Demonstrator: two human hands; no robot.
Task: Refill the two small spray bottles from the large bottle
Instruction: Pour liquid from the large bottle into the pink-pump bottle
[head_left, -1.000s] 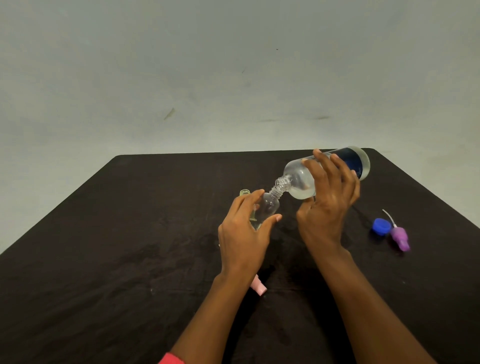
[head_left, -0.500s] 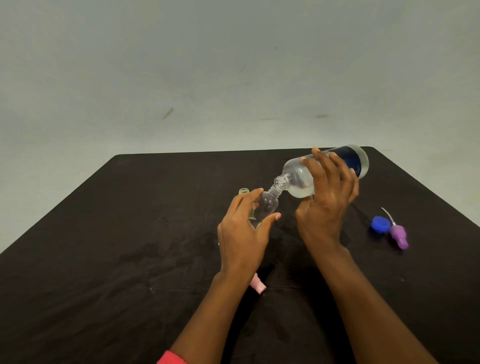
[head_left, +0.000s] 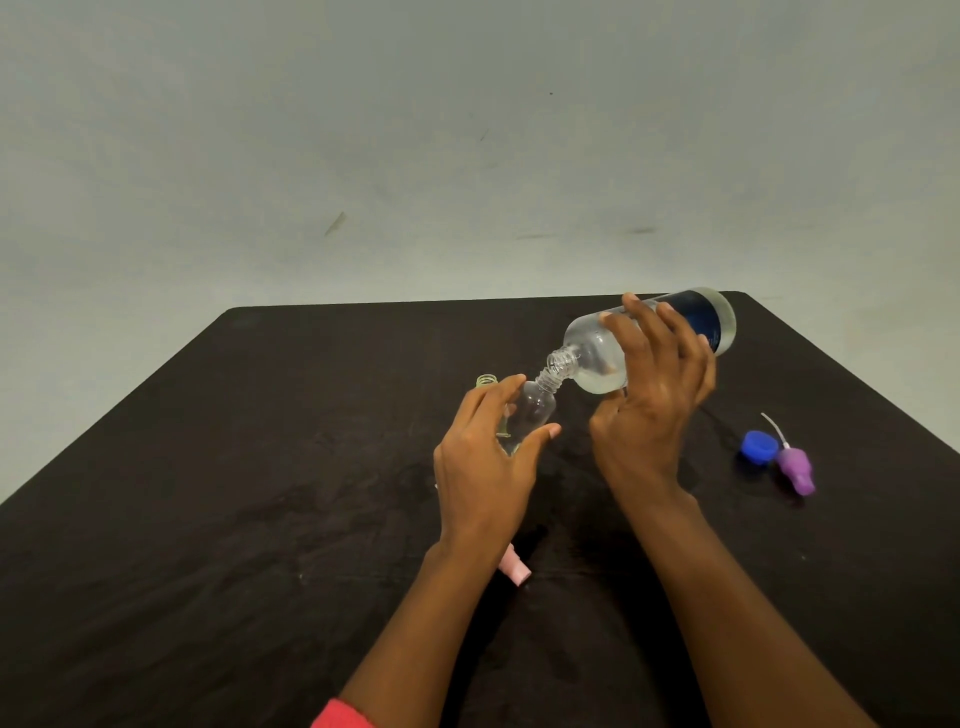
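From my remote seat I see a dark tabletop (head_left: 260, 493) before a pale wall. The right hand (head_left: 649, 410) has its grip wrapped round the large bottle (head_left: 597, 353), which is tipped almost flat, base to the far right, open mouth down-left. That mouth touches the open neck of a small clear bottle (head_left: 535, 410) standing near the tabletop's middle. The left hand (head_left: 483, 467) holds this bottle, its grip closed with fingers behind and thumb in front. The open neck of a second small bottle (head_left: 486, 381) shows just behind those fingers. To the right lie a blue cap (head_left: 759, 446) and a purple spray head (head_left: 795, 467), touching. A pink cap (head_left: 514, 569) lies under the left wrist.
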